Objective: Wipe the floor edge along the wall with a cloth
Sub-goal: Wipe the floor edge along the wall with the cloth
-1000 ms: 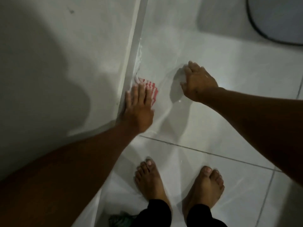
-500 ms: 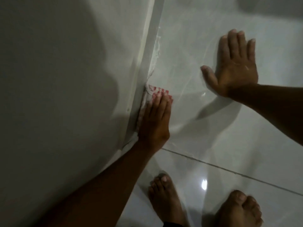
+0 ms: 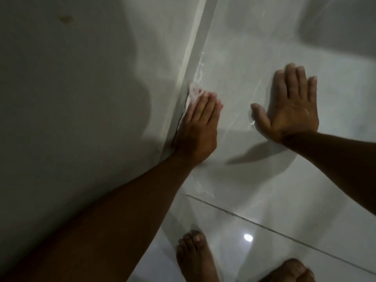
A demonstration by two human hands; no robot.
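Note:
My left hand (image 3: 198, 127) lies flat on a red-and-white cloth (image 3: 193, 92), pressing it into the corner where the white floor tile meets the skirting strip (image 3: 200, 45) of the wall. Only a small crumpled bit of the cloth shows past my fingertips; the rest is hidden under the hand. My right hand (image 3: 289, 108) rests palm down on the floor tile (image 3: 264, 169) to the right, fingers spread, holding nothing. Wet streaks shine along the floor edge ahead of the cloth.
The grey-white wall (image 3: 81, 98) fills the left half of the view. My two bare feet (image 3: 195, 259) stand on the glossy tiles at the bottom, just behind a grout line (image 3: 264, 224). A dark shadow lies at the top right.
My left hand has slid the cloth forward along the wall edge, and less of the cloth shows now. My right hand went from fingertips to flat on the floor. The view moved closer.

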